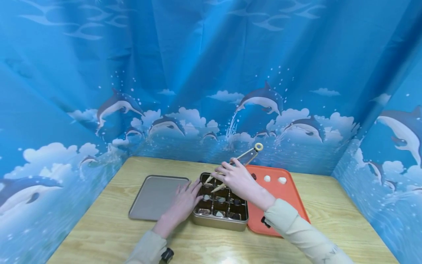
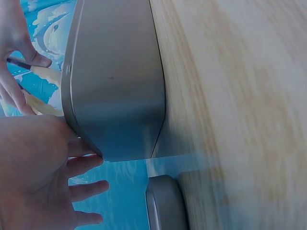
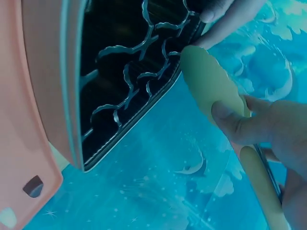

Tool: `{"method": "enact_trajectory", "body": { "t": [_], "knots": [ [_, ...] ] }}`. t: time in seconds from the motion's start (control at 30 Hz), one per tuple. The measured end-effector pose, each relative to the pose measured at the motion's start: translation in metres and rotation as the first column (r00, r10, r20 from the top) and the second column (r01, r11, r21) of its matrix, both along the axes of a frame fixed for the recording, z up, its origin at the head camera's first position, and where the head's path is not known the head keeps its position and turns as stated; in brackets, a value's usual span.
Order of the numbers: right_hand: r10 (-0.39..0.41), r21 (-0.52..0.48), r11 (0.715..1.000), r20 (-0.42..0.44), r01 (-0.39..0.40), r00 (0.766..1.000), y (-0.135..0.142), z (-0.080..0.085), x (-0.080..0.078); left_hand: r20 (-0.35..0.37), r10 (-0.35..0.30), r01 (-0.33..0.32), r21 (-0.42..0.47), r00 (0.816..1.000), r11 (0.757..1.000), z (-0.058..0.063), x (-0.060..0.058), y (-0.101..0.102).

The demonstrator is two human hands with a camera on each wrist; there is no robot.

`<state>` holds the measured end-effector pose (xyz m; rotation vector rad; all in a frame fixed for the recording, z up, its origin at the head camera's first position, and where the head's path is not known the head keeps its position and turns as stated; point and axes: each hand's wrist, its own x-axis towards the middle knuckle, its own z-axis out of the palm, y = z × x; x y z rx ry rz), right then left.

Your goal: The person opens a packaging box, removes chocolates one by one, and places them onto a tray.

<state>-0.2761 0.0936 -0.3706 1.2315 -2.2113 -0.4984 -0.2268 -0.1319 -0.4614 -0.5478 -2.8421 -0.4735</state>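
Note:
A metal tin box [image 1: 219, 223] with a divided insert stands mid-table; pale pieces [image 1: 221, 200] and dark pieces [image 1: 237, 202] lie in its nearer compartments. My right hand [image 1: 242, 181] grips cream-tipped tongs [image 1: 258, 147] above the box's far left part. Their tips are spread apart, with nothing visible between them. At the box's left rim is my left hand [image 1: 181, 203]; in the left wrist view its fingers [image 2: 88, 190] are straight and spread, thumb side against the rim. Seen from the right wrist, the far compartments of the insert [image 3: 120, 50] show no pieces.
Right of the box, an orange-red tray [image 1: 280, 205] carries a dark piece [image 1: 254, 176] and two white pieces [image 1: 267, 178]. A flat grey metal lid [image 1: 153, 200] lies to the left. Behind the wooden table [image 1: 115, 234] hangs a blue dolphin-print curtain [image 1: 184, 146].

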Motion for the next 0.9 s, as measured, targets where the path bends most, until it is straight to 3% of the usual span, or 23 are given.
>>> {"method": "enact_trajectory", "body": {
  "t": [0.2, 0.43, 0.63, 0.9],
  "knots": [
    [0.049, 0.176, 0.984, -0.053, -0.039, 0.997, -0.018, -0.001, -0.003, 0.022, 0.001, -0.001, 0.006, 1.0, 1.0, -0.001, -0.003, -0.003],
    [0.099, 0.348, 0.936, -0.122, -0.051, 0.988, -0.038, -0.003, -0.002, 0.067, -0.011, 0.009, 0.032, 0.998, 0.999, -0.002, -0.008, -0.011],
    [0.172, 0.399, 0.911, -0.138, -0.104, 0.975, -0.051, -0.009, -0.003, 0.115, -0.008, 0.008, -0.006, 0.993, 1.0, 0.0, -0.009, -0.014],
    [0.182, 0.422, 0.899, -0.12, -0.116, 0.976, -0.057, -0.015, -0.005, 0.118, -0.004, 0.006, -0.019, 0.993, 1.0, 0.0, -0.007, -0.014]
  ]
}}
